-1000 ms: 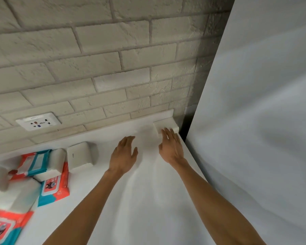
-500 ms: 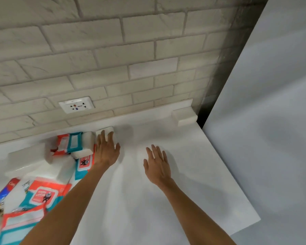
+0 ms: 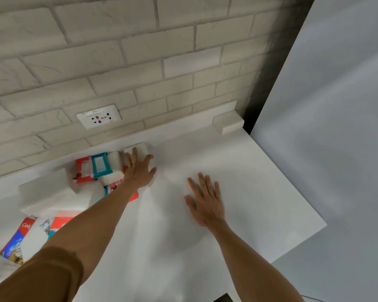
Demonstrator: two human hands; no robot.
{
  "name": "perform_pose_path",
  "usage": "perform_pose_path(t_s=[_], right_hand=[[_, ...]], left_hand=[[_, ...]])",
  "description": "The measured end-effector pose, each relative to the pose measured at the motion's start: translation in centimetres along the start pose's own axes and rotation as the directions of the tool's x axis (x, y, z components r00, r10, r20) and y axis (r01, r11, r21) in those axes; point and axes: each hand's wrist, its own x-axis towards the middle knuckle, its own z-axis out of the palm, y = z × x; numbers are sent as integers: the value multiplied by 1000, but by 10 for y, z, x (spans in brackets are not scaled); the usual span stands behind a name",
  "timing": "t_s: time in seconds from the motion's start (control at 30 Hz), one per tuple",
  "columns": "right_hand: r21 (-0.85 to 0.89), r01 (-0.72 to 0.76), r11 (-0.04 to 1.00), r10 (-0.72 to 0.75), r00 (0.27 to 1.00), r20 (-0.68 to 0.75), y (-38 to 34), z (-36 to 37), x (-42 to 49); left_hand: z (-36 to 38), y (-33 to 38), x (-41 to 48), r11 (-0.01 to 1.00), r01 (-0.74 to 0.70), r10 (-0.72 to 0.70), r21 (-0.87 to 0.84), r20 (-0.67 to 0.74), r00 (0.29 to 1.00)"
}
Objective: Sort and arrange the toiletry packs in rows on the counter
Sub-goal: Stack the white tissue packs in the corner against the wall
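So, left hand (image 3: 140, 171) first: where is it? asks the colleague with the notebook.

Me: Arm stretched to the back of the counter (image 3: 260, 182), brown sleeve (image 3: 42, 275) on the upper arm. The hand lies on a plain white pack (image 3: 140, 150) just beside the backsplash. Fingers are spread across its top, thumb at its near right corner. Whether it actually clasps the pack I cannot tell from here; the hand covers most of it.

Colleague: Right hand (image 3: 205, 201)?

Me: Palm down, fingers straight and slightly apart, over bare counter to the right of the left hand. It holds nothing.

Colleague: The other packs?

Me: Loose heap directly left of the plain white pack.
- A red and teal wipes pack (image 3: 94, 167) lies at the back of the heap.
- A second red and teal pack (image 3: 115, 188) is partly under the forearm.
- A long white pack (image 3: 46, 192) lies further left.
- Closer to me, a red and blue toothpaste box (image 3: 15, 238) lies among more packs, too blurred to sort.
- A lone white pack (image 3: 227, 123) sits in the back right corner, well apart from the heap.

Colleague: Surroundings?

Me: Pale brick wall (image 3: 118, 62) with a white socket plate (image 3: 99, 116) above the heap. A grey panel (image 3: 325, 105) stands at the counter's right end.
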Motion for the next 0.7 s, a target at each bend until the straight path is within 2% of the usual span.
perform_pose_path(t_s=[0.17,0.4,0.5,0.57,0.63,0.7], right_hand=[[15,-14,1000,14,1000,-14,0,3,0],[-22,-33,999,33,999,5,-1,1,1],[-35,-34,999,34,999,12,-2,0,1],[-44,-31,999,32,999,9,-2,1,1],[-48,-28,998,28,1000,8,-2,1,1],[-43,-22,999,22,1000,4,-2,2,1]], left_hand=[[6,2,-11,999,-32,33,14,-111,993],[1,6,-41,976,-159,197,147,-296,935],[-6,12,-62,969,-244,237,35,-401,885],[-16,17,-76,965,-260,212,-42,-463,861],[-21,22,-91,954,-229,97,-195,-522,848],[-21,26,-102,849,-211,-68,-484,-497,865]])
